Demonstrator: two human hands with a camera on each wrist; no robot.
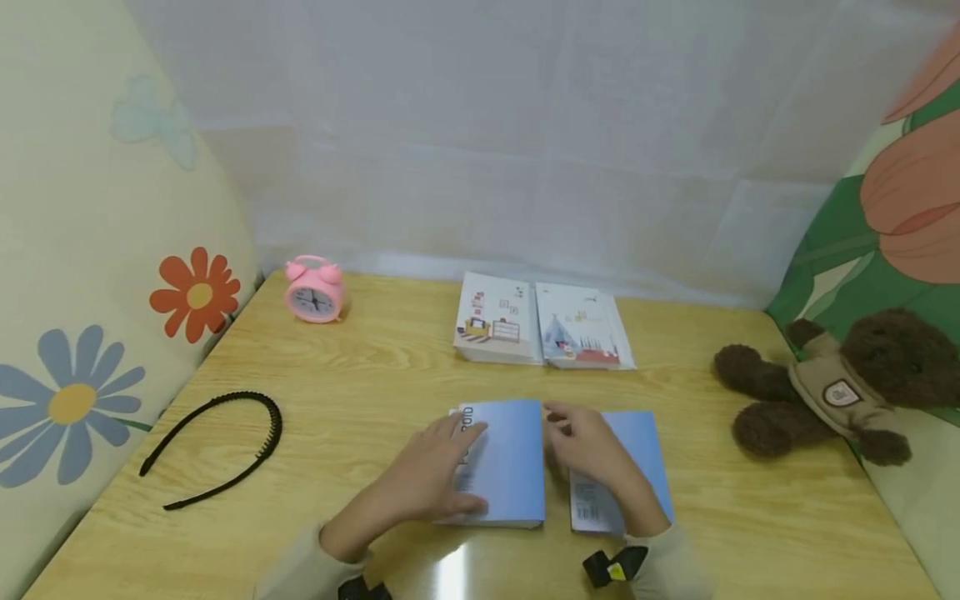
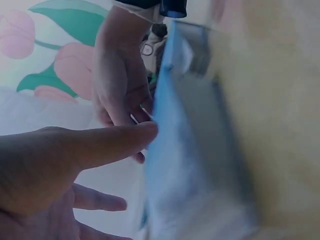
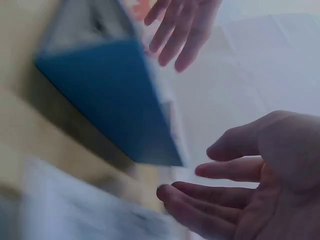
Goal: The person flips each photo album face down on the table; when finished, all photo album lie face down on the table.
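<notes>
A thick blue book (image 1: pixel 506 467) with dark lettering along its left side lies on the table in front of the person. The left hand (image 1: pixel 429 468) rests over its left side with spread fingers, and in the left wrist view the straight thumb (image 2: pixel 117 142) reaches to the blue cover. Just off the book's right edge is the right hand (image 1: pixel 588 443), its fingers loosely bent with nothing between them. Beneath that hand lies a second blue book (image 1: pixel 645 450), partly hidden by the hand and forearm. In the right wrist view the thick book's blue side (image 3: pixel 107 100) faces the right hand.
Two white illustrated booklets (image 1: pixel 495 321) lie side by side at the back. A pink alarm clock (image 1: pixel 315 292) stands back left, and a black headband (image 1: pixel 273 417) lies at the left. A brown teddy bear (image 1: pixel 813 392) lies at the right by the wall.
</notes>
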